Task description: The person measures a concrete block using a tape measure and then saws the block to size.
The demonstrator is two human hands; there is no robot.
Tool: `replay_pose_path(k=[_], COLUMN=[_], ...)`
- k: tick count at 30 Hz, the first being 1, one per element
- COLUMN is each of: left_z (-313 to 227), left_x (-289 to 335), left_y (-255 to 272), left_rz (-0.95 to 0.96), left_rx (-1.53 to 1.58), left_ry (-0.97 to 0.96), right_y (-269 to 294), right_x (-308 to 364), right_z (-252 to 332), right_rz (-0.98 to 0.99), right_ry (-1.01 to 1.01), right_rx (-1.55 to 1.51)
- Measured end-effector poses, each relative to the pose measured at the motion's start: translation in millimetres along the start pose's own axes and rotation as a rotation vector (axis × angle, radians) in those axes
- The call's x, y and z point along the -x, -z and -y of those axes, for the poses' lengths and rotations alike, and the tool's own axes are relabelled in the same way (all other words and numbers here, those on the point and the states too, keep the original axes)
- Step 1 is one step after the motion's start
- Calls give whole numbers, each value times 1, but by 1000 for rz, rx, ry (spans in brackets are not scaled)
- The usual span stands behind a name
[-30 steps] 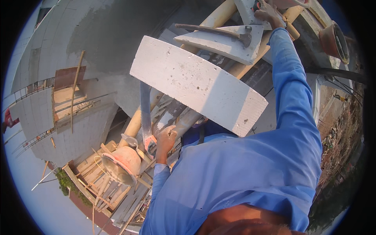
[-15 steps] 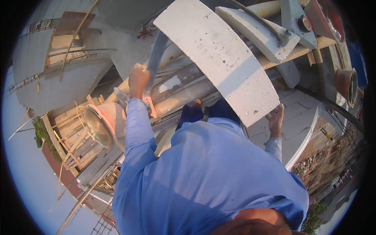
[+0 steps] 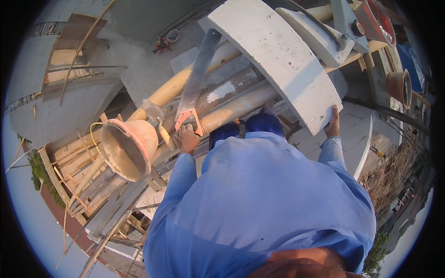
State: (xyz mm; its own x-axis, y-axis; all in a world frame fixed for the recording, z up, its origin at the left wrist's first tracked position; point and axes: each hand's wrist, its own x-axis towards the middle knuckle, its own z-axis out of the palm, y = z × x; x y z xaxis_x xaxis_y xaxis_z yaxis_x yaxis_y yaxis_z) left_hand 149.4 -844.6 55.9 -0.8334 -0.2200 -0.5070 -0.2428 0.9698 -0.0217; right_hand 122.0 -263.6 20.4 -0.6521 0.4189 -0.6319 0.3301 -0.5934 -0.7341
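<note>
A handsaw (image 3: pixel 198 76) with a toothed metal blade and an orange handle lies across the bamboo poles, its tip pointing away. My left hand (image 3: pixel 187 140) is closed round the saw's handle. To the right is a large pale aerated-concrete block (image 3: pixel 282 60), speckled with pits, its near end toward me. My right hand (image 3: pixel 333 123) grips the right corner of that near end; some fingers are hidden by the block. A trowel (image 3: pixel 153 110) with a wooden handle lies left of the saw, apart from my left hand.
A mortar-stained bucket (image 3: pixel 132 148) stands at the left. More pale blocks (image 3: pixel 315 34) and a blue-grey tool with a round dial (image 3: pixel 350 28) lie at the far right. Two reddish buckets (image 3: pixel 399 88) are beyond them. Bamboo poles (image 3: pixel 241 111) form the platform.
My left hand has come down toward me from beside the saw blade onto its handle. The saw shows more fully. My right hand stays at the block's near end.
</note>
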Motion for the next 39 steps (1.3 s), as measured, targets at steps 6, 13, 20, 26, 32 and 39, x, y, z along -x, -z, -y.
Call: replay_pose_path(k=[6,13,20,26,32,39], left_z=[26,16,42,-54,-194,-202], left_x=[28,29,31,-125,-279,-381], left_y=[37,129,137,183,238,233], left_rz=[-325,-541,-671,-314,-351,49], left_rx=[335,371,649,1518,571,710], left_ry=[-25,2,176,-170,-317,-543], right_y=[2,17,27,11,-7,-32], right_x=[1,-12,-20,-11,19,29], right_z=[-6,-15,-25,-14,-3,13], right_rz=[-40,20,-63,-42,-70,-281], right_ry=[64,65,56,31,47,28], right_rx=[-32,-26,5,2,-12,220])
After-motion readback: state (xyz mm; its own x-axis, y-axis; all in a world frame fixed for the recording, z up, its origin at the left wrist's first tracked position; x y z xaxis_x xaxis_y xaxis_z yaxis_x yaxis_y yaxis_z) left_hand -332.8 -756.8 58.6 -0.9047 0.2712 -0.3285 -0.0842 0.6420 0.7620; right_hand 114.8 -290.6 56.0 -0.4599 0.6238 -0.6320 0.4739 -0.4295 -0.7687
